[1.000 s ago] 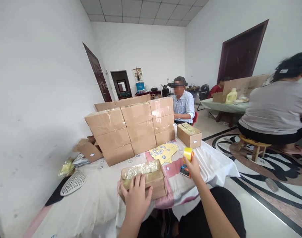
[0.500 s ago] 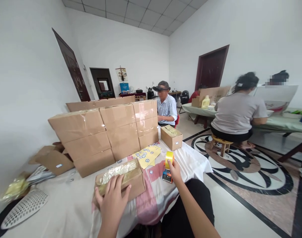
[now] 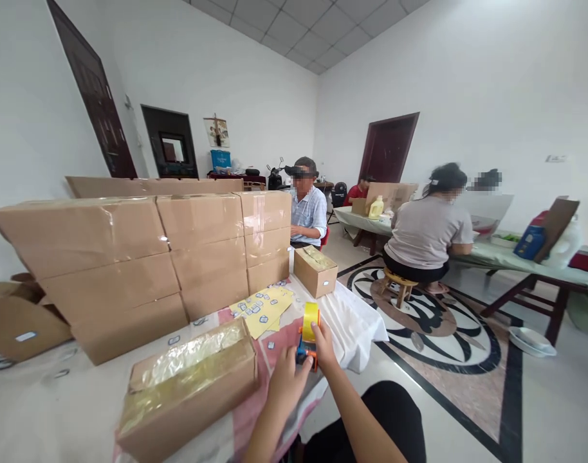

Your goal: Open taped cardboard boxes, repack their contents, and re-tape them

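My right hand [image 3: 324, 344] grips a tape dispenser [image 3: 311, 321] that carries a yellow roll, above the table's near right edge. My left hand [image 3: 290, 379] is closed on the dispenser's blue and orange lower end, with the thumb pressed near its front. To the left of both hands lies a long cardboard box [image 3: 192, 389], its top covered with shiny yellowish tape or film. Beyond the dispenser are yellow sheets [image 3: 269, 313] bearing small blue-edged stickers.
Stacked cardboard boxes [image 3: 207, 257] form a wall across the table. A smaller taped box [image 3: 316, 270] stands at the far right corner. Behind it sits a person in a checked shirt [image 3: 309, 211]. Another person [image 3: 426, 228] sits on a stool at the right.
My left hand has left the cardboard box and moved right to the tape dispenser, which my right hand still holds. The view has shifted, with the box now lower and further left.
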Demonstrator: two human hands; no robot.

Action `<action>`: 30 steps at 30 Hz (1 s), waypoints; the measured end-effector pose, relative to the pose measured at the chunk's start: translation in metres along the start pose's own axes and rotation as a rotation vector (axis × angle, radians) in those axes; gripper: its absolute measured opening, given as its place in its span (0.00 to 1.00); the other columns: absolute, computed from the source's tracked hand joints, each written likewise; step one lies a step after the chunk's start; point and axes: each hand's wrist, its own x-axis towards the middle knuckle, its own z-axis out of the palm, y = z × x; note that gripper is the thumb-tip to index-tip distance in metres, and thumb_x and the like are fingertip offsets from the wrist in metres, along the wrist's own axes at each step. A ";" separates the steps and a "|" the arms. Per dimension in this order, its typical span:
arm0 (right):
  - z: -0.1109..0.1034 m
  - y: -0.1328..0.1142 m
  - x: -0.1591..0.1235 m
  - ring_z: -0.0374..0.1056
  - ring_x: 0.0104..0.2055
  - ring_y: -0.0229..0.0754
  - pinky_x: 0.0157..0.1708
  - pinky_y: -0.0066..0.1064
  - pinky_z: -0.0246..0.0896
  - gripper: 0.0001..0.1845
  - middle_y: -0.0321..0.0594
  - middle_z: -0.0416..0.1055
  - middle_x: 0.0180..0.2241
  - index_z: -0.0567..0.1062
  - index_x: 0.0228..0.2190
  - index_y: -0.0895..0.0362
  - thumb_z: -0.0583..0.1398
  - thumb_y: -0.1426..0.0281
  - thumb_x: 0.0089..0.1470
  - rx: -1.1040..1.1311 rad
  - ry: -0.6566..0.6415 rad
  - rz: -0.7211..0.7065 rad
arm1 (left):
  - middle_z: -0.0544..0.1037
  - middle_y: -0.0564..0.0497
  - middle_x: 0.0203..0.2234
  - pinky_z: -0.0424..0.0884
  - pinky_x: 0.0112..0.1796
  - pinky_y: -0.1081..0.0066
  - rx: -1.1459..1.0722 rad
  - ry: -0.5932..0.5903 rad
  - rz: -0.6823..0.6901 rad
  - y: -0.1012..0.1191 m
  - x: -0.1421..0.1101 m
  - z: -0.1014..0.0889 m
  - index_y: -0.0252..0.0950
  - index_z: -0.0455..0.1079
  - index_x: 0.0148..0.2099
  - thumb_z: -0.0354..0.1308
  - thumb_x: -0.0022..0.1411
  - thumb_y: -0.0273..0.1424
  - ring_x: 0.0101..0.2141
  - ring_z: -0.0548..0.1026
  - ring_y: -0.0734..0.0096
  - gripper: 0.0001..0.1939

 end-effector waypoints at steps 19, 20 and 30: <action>-0.005 0.024 0.001 0.72 0.39 0.52 0.37 0.40 0.68 0.31 0.43 0.76 0.35 0.76 0.32 0.53 0.56 0.38 0.54 -0.098 0.225 0.112 | 0.81 0.43 0.41 0.72 0.52 0.58 -0.410 0.155 0.089 -0.012 0.010 0.015 0.40 0.80 0.39 0.55 0.62 0.46 0.47 0.77 0.55 0.18; -0.005 0.023 0.001 0.72 0.39 0.52 0.38 0.40 0.68 0.31 0.43 0.75 0.34 0.76 0.32 0.53 0.55 0.38 0.55 -0.104 0.223 0.111 | 0.81 0.43 0.40 0.72 0.51 0.58 -0.416 0.158 0.078 -0.009 0.007 0.015 0.40 0.79 0.38 0.55 0.62 0.46 0.46 0.78 0.54 0.18; -0.002 0.013 -0.002 0.71 0.44 0.53 0.43 0.41 0.66 0.29 0.47 0.75 0.39 0.75 0.33 0.53 0.55 0.40 0.56 -0.188 0.206 0.084 | 0.84 0.44 0.33 0.75 0.39 0.62 -0.496 0.136 -0.105 -0.002 -0.001 0.007 0.37 0.81 0.37 0.57 0.59 0.45 0.34 0.81 0.56 0.18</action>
